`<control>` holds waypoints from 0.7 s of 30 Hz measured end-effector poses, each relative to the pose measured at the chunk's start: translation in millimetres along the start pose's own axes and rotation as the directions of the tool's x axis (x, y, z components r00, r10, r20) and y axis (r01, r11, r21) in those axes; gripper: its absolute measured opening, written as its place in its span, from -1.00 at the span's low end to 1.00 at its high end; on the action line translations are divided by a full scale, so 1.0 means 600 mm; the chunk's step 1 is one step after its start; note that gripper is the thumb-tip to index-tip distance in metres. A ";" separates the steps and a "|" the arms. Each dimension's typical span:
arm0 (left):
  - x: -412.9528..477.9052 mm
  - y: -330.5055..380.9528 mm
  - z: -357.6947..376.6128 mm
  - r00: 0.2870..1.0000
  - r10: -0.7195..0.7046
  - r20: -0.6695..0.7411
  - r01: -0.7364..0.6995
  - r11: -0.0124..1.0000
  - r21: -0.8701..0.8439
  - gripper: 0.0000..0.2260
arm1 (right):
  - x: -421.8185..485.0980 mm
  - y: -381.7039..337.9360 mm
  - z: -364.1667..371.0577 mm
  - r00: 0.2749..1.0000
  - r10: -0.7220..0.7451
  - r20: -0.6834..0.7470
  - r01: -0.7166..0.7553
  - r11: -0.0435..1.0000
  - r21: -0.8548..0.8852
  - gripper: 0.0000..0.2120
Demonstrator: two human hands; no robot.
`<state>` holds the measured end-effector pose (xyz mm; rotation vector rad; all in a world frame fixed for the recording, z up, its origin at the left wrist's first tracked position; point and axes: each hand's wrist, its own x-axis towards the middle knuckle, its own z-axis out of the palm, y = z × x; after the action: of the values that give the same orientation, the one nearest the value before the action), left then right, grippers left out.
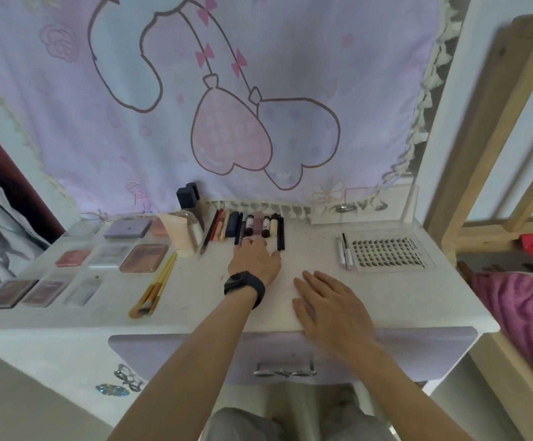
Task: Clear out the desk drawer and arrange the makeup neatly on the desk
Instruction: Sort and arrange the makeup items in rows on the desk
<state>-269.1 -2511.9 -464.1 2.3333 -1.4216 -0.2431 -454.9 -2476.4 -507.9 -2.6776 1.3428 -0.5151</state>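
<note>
On the white desk (386,300) a row of pencils, pens and lip tubes (249,226) lies side by side at the back centre. My left hand (254,261), with a black watch on the wrist, reaches to the near ends of that row, fingers straight and touching the tubes. Flat on the desk near its front edge lies my right hand (328,305), fingers straight, holding nothing. Several palettes (144,257) sit in rows on the left. Two yellow-handled brushes (155,289) lie beside them. The lilac drawer (417,351) below the desk edge is closed.
A lash tray (389,253) with two slim tubes (344,251) lies at the right. A pink tube (180,235) and bottles (192,205) stand at the back. A printed cloth (227,106) hangs behind. A wooden frame (494,122) and pink fabric (526,310) are on the right.
</note>
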 end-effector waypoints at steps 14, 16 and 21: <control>0.077 0.053 0.000 0.981 -0.119 0.153 0.122 0.992 -0.008 -0.52 | -0.001 0.003 0.009 0.998 0.058 -0.029 -0.056 0.998 0.035 -0.41; 0.082 0.053 -0.003 0.976 -0.121 0.181 0.121 0.993 0.006 -0.49 | -0.001 0.003 0.010 0.997 0.064 -0.053 -0.062 0.997 0.037 -0.45; 0.081 0.044 -0.011 0.982 -0.059 0.179 0.038 0.992 0.117 -0.44 | -0.003 0.002 0.009 0.994 0.072 -0.084 -0.068 0.996 0.049 -0.46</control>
<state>-265.4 -2563.6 -444.3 2.4948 -1.4991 -0.4094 -454.6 -2475.9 -513.8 -2.5884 1.4229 -0.6520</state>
